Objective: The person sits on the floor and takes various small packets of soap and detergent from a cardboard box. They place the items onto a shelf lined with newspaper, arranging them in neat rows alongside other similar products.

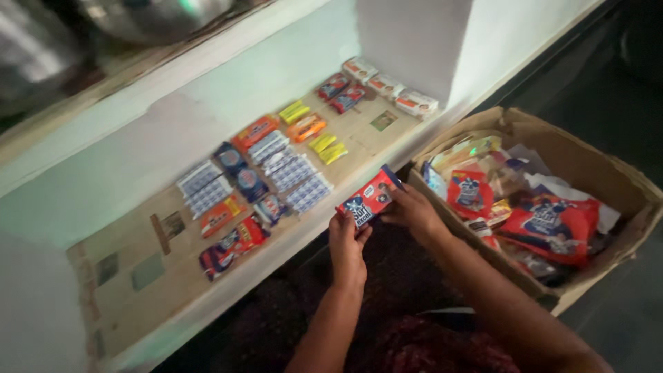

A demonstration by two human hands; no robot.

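Both my hands hold one small red and blue sachet packet (368,199) just over the front edge of a low shelf (159,280). My left hand (347,245) grips the packet's lower left end. My right hand (412,207) pinches its right end. On the shelf beyond lie several small packets in rows: red and blue ones (231,246), white and blue strips (297,176), orange ones (255,131) and yellow ones (327,147).
An open cardboard box (625,181) stands at the right, full of red and blue pouches (549,224) and other packets. White soap-like bars (387,86) line the shelf's far end. A white wall backs the shelf. A steel vessel (152,17) sits on the ledge above.
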